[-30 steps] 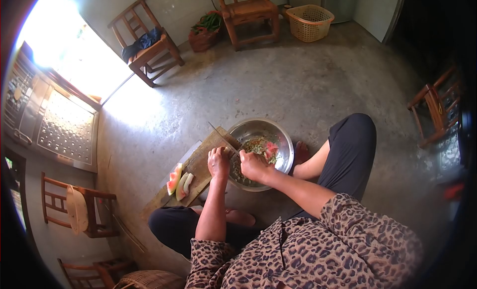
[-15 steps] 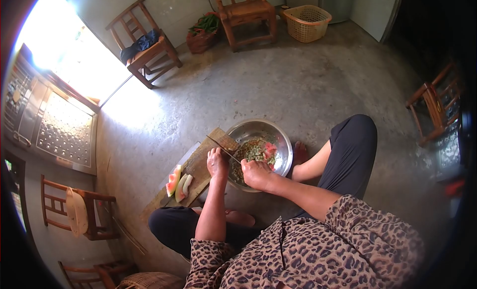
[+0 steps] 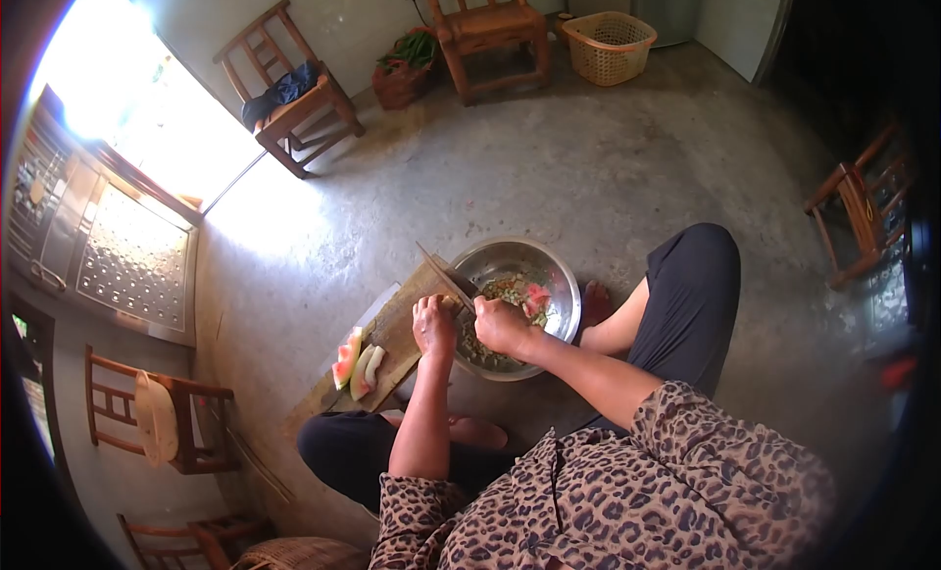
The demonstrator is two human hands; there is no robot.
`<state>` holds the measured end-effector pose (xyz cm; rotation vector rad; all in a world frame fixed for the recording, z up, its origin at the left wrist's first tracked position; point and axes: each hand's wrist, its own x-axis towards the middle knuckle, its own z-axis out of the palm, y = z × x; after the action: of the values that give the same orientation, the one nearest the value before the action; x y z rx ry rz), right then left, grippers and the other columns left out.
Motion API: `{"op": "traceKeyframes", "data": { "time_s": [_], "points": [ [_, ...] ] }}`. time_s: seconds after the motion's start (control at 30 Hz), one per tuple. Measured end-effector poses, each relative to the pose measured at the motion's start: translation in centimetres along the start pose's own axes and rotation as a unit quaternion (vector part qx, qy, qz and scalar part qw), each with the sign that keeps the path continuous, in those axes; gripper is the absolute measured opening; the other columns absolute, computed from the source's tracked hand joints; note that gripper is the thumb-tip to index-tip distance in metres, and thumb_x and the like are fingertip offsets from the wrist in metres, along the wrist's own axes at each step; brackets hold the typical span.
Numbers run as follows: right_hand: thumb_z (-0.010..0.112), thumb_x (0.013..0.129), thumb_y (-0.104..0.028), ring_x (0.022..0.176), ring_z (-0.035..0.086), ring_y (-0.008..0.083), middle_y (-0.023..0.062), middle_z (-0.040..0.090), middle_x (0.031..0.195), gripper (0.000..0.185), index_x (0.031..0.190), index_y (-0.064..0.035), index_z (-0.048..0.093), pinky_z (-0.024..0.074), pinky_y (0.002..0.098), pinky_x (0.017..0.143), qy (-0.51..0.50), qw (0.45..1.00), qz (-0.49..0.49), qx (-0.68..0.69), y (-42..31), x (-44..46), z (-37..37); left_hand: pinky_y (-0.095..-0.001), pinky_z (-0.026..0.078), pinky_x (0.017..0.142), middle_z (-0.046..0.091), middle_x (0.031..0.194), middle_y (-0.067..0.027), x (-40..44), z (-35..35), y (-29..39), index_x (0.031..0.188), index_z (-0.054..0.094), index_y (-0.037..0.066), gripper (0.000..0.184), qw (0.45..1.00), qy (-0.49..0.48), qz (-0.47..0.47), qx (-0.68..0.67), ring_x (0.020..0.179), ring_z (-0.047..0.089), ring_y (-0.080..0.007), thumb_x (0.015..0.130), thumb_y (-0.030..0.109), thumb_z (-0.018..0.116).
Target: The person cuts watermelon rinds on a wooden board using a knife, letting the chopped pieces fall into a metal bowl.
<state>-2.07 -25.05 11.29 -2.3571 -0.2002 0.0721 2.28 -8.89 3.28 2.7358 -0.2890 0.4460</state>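
My right hand (image 3: pixel 502 327) is closed round the handle of a knife (image 3: pixel 453 278), whose blade slants up and left over the end of a wooden board (image 3: pixel 400 320). On the board, just left of the blade, my left hand (image 3: pixel 434 325) has its fingers curled down; what they press on is mostly hidden. A steel bowl (image 3: pixel 569 325) stands against the board's end, holding small chopped greenish bits (image 3: pixel 505 294) and red watermelon pieces (image 3: pixel 536 297). Nearer my left knee, a watermelon slice (image 3: pixel 347 358) lies on the board beside pale rind pieces (image 3: pixel 367 371).
A chair with dark cloth (image 3: pixel 294 85), a red bag of greens (image 3: pixel 404 75), another wooden chair (image 3: pixel 490 31) and a plastic basket (image 3: pixel 613 50) stand along the far wall. A chair with a straw hat (image 3: pixel 154 418) is at left. My bent legs flank the bowl and board.
The knife has tilted, so more of its blade face shows, and my right hand has shifted slightly. My left hand stays curled on the board. The whole view has moved a little.
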Motion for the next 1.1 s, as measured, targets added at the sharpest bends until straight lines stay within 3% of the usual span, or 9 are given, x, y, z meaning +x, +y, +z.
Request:
{"op": "traceKeyframes", "data": {
  "time_s": [0.07,0.33,0.43,0.53,0.77,0.87,1.1],
  "points": [
    [0.048,0.074,-0.008,0.062,0.06,0.0413,0.0264,0.057,0.062,0.013,0.08,0.0034,0.049,0.0483,0.0483,0.055,-0.017,1.0,-0.003,-0.012,-0.9,-0.8,-0.8,-0.0378,0.045,0.076,0.059,0.091,-0.0104,0.3,-1.9,1.4,0.086,0.062,0.007,0.015,0.998,-0.008,-0.052,-0.043,0.089,0.054,-0.0288,0.072,0.011,0.058],
    [0.046,0.075,-0.007,0.063,0.06,0.0411,0.0261,0.058,0.064,0.013,0.081,0.0033,0.049,0.049,0.0487,0.059,-0.045,0.998,-0.025,-0.029,-1.7,-3.0,-1.8,-0.0378,0.046,0.074,0.058,0.089,-0.01,0.8,-2.3,1.8,0.083,0.062,0.008,0.013,0.997,-0.037,-0.066,-0.004,0.088,0.053,-0.0289,0.071,0.014,0.062],
    [0.049,0.074,-0.009,0.071,0.062,0.0381,0.0246,0.061,0.071,0.014,0.081,0.0019,0.053,0.05,0.0444,0.067,-0.081,0.995,0.008,-0.057,-2.4,-2.8,-2.4,-0.0377,0.046,0.074,0.058,0.088,-0.0098,0.9,-2.0,1.6,0.083,0.062,0.008,0.013,0.997,-0.037,-0.063,-0.007,0.087,0.054,-0.0288,0.071,0.014,0.062],
    [0.045,0.075,-0.007,0.067,0.06,0.042,0.0276,0.058,0.067,0.013,0.081,0.0039,0.05,0.0489,0.0483,0.062,-0.053,0.998,-0.008,-0.025,-1.9,-2.3,-1.6,-0.0377,0.046,0.074,0.059,0.088,-0.0097,0.8,-1.3,0.8,0.083,0.062,0.009,0.013,0.998,-0.043,-0.038,-0.003,0.087,0.054,-0.0287,0.071,0.014,0.062],
    [0.047,0.073,-0.004,0.068,0.06,0.043,0.0288,0.057,0.067,0.012,0.082,0.004,0.049,0.0484,0.048,0.06,-0.001,1.0,0.008,0.019,0.4,0.8,1.6,-0.0373,0.046,0.076,0.059,0.09,-0.01,0.2,0.7,-0.9,0.085,0.064,0.008,0.016,0.999,-0.031,0.009,0.0,0.09,0.054,-0.0285,0.07,0.013,0.062],
    [0.048,0.073,-0.004,0.066,0.059,0.0432,0.0292,0.056,0.065,0.012,0.082,0.004,0.049,0.048,0.0481,0.058,0.017,0.999,0.016,0.026,0.8,0.8,2.0,-0.0337,0.045,0.08,0.062,0.089,-0.0025,0.0,0.3,-0.4,0.08,0.067,0.012,0.014,1.0,-0.009,-0.016,-0.002,0.093,0.054,-0.0236,0.068,0.013,0.06],
    [0.048,0.073,-0.005,0.062,0.059,0.0427,0.0281,0.056,0.061,0.011,0.08,0.0043,0.048,0.0479,0.0481,0.055,0.013,1.0,0.012,0.023,0.1,-0.5,0.7,-0.0365,0.044,0.08,0.061,0.091,-0.0086,0.5,-3.0,2.1,0.085,0.065,0.009,0.015,0.996,-0.025,-0.077,-0.024,0.092,0.054,-0.028,0.072,0.015,0.061]
  ]
}}
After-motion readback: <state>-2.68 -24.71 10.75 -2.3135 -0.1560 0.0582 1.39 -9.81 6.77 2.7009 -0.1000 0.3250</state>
